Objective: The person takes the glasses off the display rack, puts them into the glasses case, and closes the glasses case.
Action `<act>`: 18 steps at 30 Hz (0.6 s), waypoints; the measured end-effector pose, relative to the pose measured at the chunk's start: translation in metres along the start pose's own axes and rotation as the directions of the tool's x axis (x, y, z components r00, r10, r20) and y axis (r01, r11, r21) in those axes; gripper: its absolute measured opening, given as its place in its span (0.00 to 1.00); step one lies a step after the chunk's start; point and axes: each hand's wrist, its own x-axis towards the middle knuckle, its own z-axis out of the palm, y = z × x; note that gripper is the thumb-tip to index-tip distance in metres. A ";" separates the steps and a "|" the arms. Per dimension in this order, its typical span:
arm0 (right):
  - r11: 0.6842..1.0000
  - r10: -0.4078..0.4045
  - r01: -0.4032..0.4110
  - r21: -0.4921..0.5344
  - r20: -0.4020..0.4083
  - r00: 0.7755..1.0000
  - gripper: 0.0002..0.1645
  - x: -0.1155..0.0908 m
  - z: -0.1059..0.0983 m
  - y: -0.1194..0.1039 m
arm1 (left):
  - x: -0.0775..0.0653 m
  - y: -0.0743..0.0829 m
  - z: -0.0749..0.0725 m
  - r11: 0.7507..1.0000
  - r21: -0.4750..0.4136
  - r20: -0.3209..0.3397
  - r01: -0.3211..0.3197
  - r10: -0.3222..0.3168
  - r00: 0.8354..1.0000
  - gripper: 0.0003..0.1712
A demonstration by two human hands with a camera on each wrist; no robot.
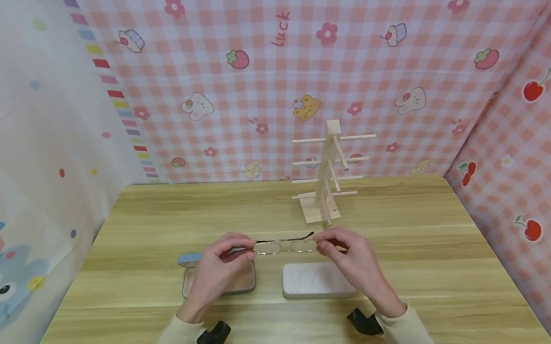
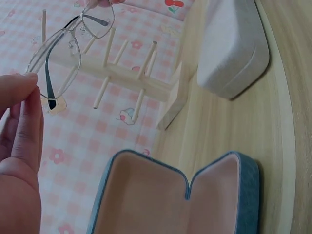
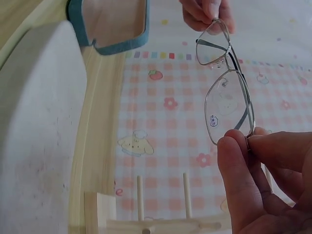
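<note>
A pair of thin metal-framed eyeglasses (image 1: pixel 286 246) with dark temples is held up above the table, between both hands. My left hand (image 1: pixel 222 268) pinches one outer end of the frame; my right hand (image 1: pixel 352 255) pinches the other end between thumb and fingers. Below the left hand lies an opened blue glasses case (image 2: pixel 146 195) with a pinkish lining, its inside bare in the left wrist view. Under the right hand sits a closed whitish glasses case (image 1: pixel 313 279), partly hidden by that hand in the head view.
A wooden rack (image 1: pixel 326 173) with several horizontal pegs stands behind the hands, right of centre. The wood-grain table (image 1: pixel 146 322) meets a pink checked cloth (image 1: pixel 269 86) at the back. Dark wrist mounts (image 1: pixel 214 335) sit at both cuffs.
</note>
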 end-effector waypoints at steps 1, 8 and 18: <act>1.000 0.005 -0.005 0.006 0.006 1.000 0.09 0.000 0.001 -0.001 | -0.001 0.000 -0.001 1.000 0.005 -0.003 -0.009 0.009 1.000 0.11; 0.999 0.004 -0.006 0.038 0.032 0.999 0.09 0.001 0.011 -0.004 | -0.007 -0.001 -0.012 0.999 0.012 -0.018 -0.050 0.050 0.999 0.13; 0.997 0.008 -0.014 0.079 0.071 0.997 0.09 -0.001 0.026 -0.012 | -0.018 -0.005 -0.027 0.991 0.051 -0.039 -0.125 0.127 0.991 0.11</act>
